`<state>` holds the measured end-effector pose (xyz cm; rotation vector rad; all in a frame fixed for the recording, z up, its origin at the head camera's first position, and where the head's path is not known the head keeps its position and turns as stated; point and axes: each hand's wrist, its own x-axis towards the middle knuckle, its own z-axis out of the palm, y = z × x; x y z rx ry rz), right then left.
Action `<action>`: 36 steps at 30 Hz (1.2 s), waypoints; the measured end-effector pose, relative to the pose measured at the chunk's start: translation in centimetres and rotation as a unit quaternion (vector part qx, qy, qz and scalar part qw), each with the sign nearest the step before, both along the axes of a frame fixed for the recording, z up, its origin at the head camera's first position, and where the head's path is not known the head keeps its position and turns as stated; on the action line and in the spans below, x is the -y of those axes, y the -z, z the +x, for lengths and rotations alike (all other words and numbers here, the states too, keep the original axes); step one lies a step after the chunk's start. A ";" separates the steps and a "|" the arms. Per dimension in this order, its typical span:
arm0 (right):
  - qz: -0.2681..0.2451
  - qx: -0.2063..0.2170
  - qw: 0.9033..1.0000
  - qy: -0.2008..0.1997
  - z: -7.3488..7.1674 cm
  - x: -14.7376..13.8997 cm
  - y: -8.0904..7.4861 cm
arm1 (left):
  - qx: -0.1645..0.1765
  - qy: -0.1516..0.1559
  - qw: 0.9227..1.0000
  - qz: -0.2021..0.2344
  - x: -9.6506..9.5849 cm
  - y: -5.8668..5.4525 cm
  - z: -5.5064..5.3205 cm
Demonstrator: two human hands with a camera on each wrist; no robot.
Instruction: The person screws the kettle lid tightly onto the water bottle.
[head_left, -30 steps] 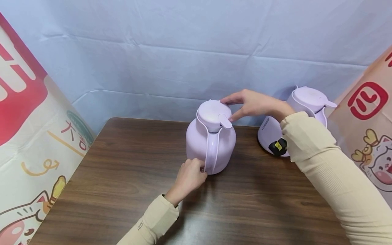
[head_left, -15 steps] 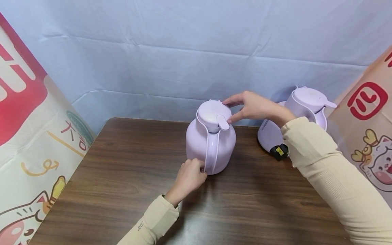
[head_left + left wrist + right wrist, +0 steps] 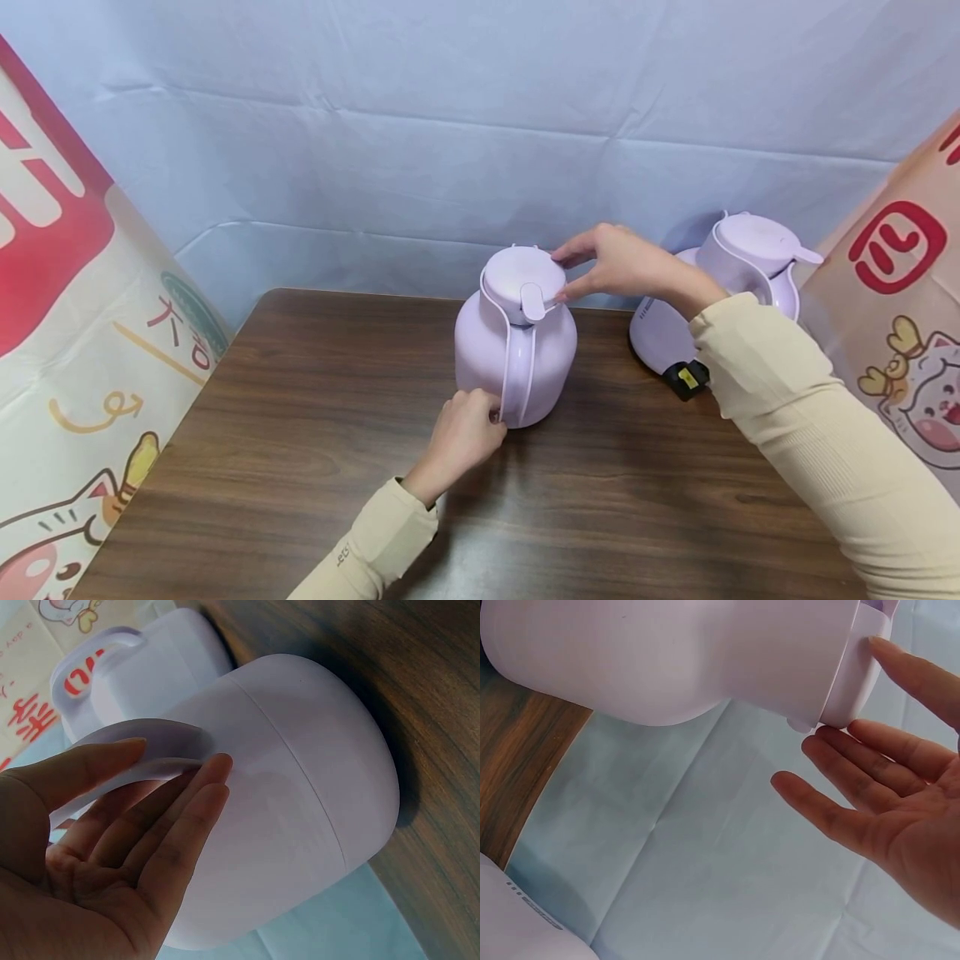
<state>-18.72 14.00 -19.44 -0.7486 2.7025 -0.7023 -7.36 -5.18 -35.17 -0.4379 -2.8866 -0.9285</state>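
Note:
A lilac thermos jug (image 3: 483,346) stands upright on the wooden table. My left hand (image 3: 463,429) grips the lower part of its handle (image 3: 519,362), with the thumb on one side and the fingers on the other in the left wrist view. At the top, my right hand (image 3: 626,262) holds the edge of the round lid (image 3: 517,271) between thumb and fingers. The lid's tab (image 3: 532,302) points toward me, nearly in line with the handle. In the right wrist view, the fingertips touch the lid's side (image 3: 855,682), and the little finger stands away from it.
A second lilac thermos jug (image 3: 757,242) stands at the back right, partly hidden by my right forearm. A black wrist camera with a yellow label (image 3: 686,379) hangs under that forearm. Pale blue cloth (image 3: 375,150) rises behind the table (image 3: 300,417), with printed sheets at both sides.
The lid has turned clockwise seen from above; its tab has swung left toward the handle. My right hand has shifted slightly with it. The left hand and jug body stay put.

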 end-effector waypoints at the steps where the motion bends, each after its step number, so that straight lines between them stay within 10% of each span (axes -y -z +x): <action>1: 0.000 -0.001 1.000 0.002 0.0 0.0 0.0 | 0.001 0.000 1.000 0.000 0.0 0.0 0.0; 22: 0.011 -0.041 0.999 0.027 0.9 0.7 -0.1 | 0.010 -0.005 1.000 -0.005 0.0 0.0 0.0; 36: 0.000 0.035 0.999 -0.019 -0.3 0.1 -0.8 | 0.006 -0.006 1.000 -0.005 0.0 0.1 0.0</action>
